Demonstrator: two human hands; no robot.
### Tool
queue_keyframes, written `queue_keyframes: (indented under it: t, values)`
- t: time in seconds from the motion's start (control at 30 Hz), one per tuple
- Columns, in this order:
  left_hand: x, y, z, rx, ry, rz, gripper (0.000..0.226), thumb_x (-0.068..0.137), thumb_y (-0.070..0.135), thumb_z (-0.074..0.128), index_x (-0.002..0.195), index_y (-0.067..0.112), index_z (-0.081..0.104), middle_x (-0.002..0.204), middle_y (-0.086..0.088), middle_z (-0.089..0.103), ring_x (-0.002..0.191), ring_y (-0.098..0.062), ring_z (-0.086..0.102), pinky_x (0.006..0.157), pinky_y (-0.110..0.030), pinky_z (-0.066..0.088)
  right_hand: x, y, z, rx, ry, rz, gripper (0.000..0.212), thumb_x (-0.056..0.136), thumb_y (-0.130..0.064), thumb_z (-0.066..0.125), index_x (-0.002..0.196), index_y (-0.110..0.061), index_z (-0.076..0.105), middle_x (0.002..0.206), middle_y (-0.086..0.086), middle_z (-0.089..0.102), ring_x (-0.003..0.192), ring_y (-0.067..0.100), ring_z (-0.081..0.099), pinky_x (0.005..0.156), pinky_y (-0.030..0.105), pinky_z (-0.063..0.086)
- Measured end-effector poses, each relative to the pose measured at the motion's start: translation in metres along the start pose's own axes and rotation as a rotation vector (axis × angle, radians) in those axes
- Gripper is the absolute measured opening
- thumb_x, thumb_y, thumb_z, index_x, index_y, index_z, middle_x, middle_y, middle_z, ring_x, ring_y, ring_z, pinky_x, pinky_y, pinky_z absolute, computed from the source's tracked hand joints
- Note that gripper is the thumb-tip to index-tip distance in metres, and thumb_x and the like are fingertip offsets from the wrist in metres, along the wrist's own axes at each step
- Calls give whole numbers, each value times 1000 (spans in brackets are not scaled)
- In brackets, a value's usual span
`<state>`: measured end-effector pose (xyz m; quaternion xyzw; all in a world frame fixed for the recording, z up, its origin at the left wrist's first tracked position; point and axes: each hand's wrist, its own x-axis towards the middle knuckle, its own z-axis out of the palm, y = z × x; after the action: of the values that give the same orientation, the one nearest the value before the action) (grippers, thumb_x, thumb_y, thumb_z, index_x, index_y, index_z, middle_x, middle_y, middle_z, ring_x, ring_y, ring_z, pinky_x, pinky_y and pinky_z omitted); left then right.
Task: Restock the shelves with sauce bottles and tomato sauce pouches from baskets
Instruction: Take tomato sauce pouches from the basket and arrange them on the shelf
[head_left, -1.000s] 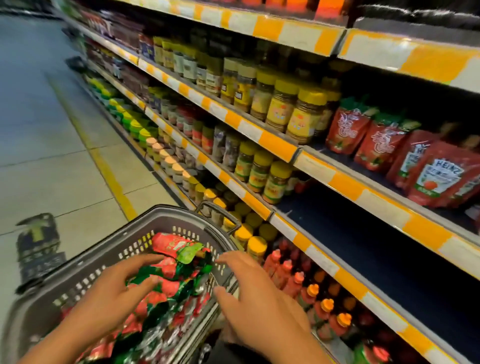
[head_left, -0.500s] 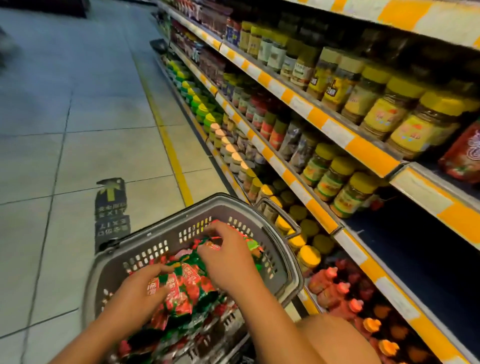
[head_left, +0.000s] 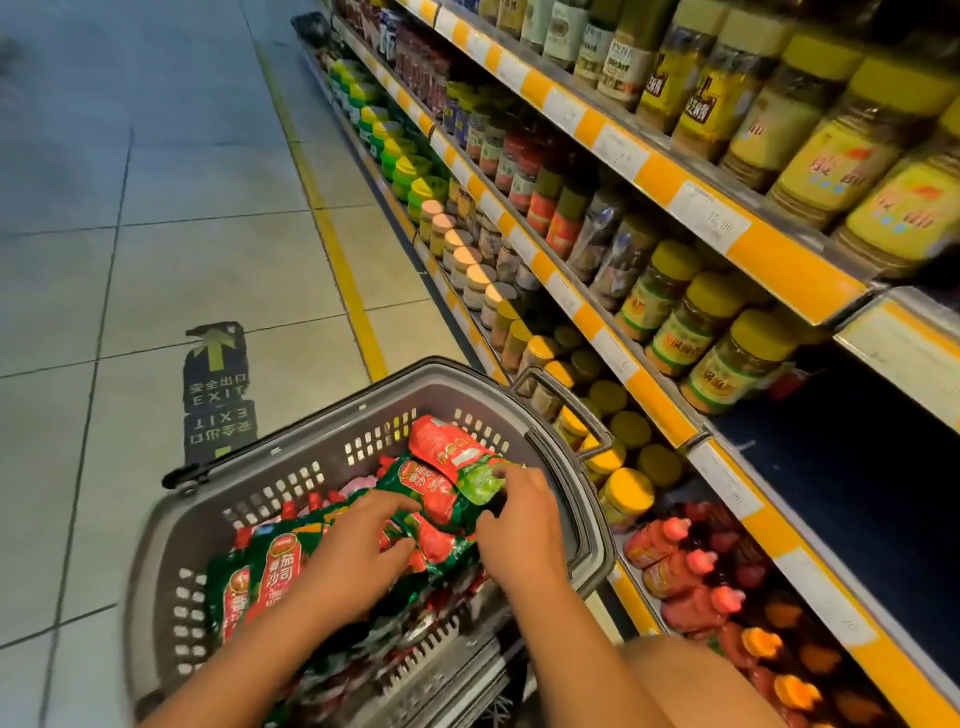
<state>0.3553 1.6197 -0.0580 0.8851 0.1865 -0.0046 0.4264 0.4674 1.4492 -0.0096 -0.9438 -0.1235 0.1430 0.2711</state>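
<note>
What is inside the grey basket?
The grey basket holds a heap of red and green tomato sauce pouches. The left hand and right hand cover some, and the bottom is hidden.
</note>
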Motion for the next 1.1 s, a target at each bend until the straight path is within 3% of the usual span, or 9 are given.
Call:
queue_keyframes:
  t: [0.17,0.3,0.43,0.57,0.67,0.77,0.87,0.93,1.1]
  values:
    - [10,-6,15,120,-22,-46,49,90,29,74,135,36,58,136,17,53,129,-5,49,113,-29,40,11,7,7,-92,-21,-25,65,92,-12,66,150,-30,43,150,-8,40,138,19,37,111,41,43]
    - [-14,-31,17,202,-39,-92,54,93,33,70,143,37,51,138,17,46,126,-5,46,113,-29,41,20,8,9,-162,-96,-49,72,92,-3,63,155,-26,37,156,-4,34,143,22,34,111,40,39]
    - [-44,-51,15,316,-33,-112,57,93,50,65,146,42,46,144,20,43,130,-5,41,116,-32,39,27,6,15,-209,-88,-43,65,86,4,61,143,-25,48,141,0,38,125,28,45,89,42,48]
    - [-61,-52,10,426,4,-99,58,92,64,58,146,47,45,144,24,42,132,-6,40,119,-38,36,31,5,23,-185,-41,-67,61,84,12,54,136,-19,55,127,4,41,109,29,52,81,41,49]
    - [-70,-54,7,427,22,-104,54,92,58,62,143,42,50,143,23,42,129,-4,41,119,-36,35,29,-1,23,-158,4,-91,50,86,14,47,125,-14,61,116,1,41,88,24,51,71,37,43]
    - [-77,-58,4,420,57,-130,56,91,41,71,143,37,51,152,16,34,140,-10,37,122,-30,31,27,-6,21,-167,26,-102,40,89,15,44,113,-9,64,105,-1,39,78,22,46,68,34,37]
    - [-82,-61,2,373,110,-245,75,88,42,76,153,33,40,162,10,23,150,-15,27,125,-35,25,25,-9,22,-147,73,-128,26,92,9,48,102,-7,66,105,1,45,78,24,46,68,33,36]
    - [-85,-62,0,299,107,-317,83,87,47,76,157,35,34,165,8,18,151,-19,28,124,-43,32,23,-12,21,-139,103,-124,20,96,4,51,103,-8,66,106,1,46,80,22,46,69,32,35]
    - [-84,-60,-13,234,189,-437,67,92,51,69,149,26,44,151,-3,43,125,-19,57,105,-34,50,15,-15,13,-181,268,-157,11,99,-11,61,105,-16,68,105,1,54,102,22,47,77,35,44]
